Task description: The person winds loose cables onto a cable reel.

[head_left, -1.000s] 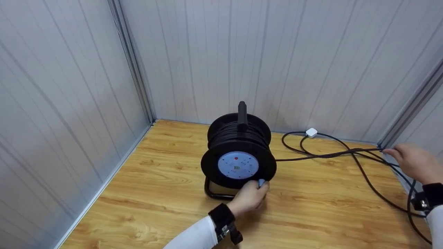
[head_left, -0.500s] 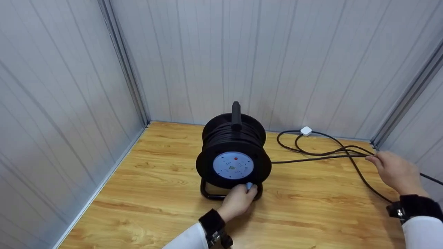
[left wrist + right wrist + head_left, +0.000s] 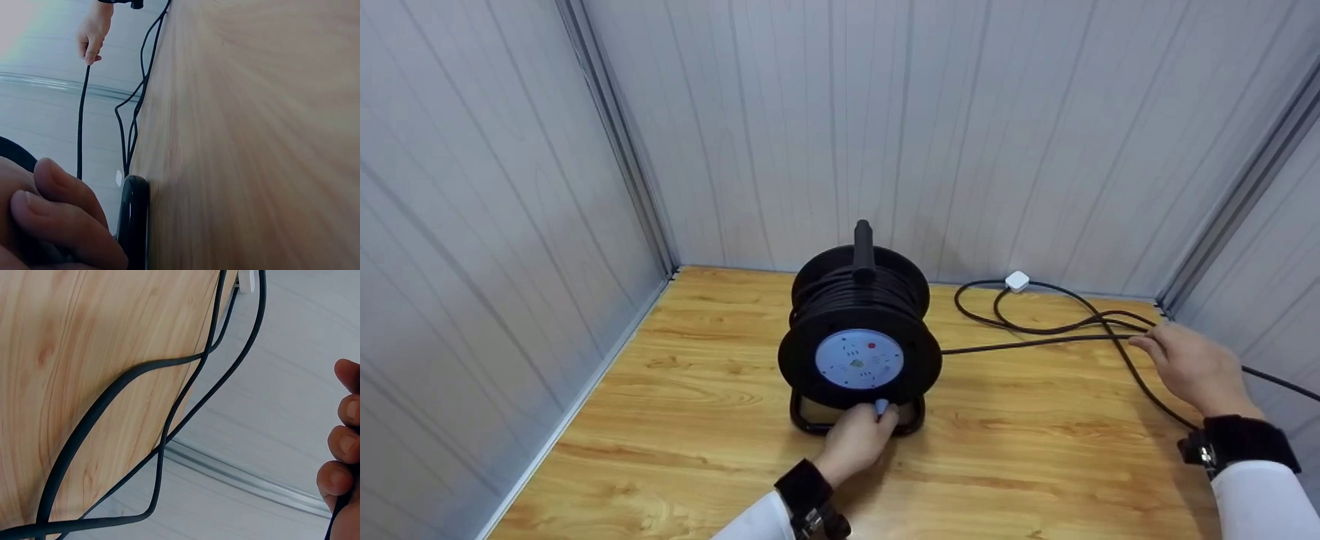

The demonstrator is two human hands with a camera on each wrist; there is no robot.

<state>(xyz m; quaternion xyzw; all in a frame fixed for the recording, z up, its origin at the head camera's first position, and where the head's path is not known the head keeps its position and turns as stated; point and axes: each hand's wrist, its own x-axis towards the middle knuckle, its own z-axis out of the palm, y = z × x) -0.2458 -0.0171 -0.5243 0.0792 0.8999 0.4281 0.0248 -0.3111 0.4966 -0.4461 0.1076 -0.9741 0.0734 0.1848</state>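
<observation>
Reel (image 3: 860,319) upright on its frame (image 3: 808,424), mid-worktop (image 3: 720,450); handle at 12 o'clock. Left hand (image 3: 851,441) pinches the pale knob (image 3: 881,406) at about the reel face's 5 o'clock. Right hand (image 3: 1200,367), out at the reel's 3 o'clock, has its fingers curled round the cord (image 3: 1035,343); the run between looks nearly straight. Plug (image 3: 1018,281) lies at 2 o'clock by the back wall, loose loops crossing between it and the right hand.

Risks, my judgement: turning the knob while the right hand grips too hard could drag or tip the reel; too slack a grip would let turns wind loosely or pile at one flange. Crossed loops could draw into a knot. Knob could slip, being held by fingertips only.
</observation>
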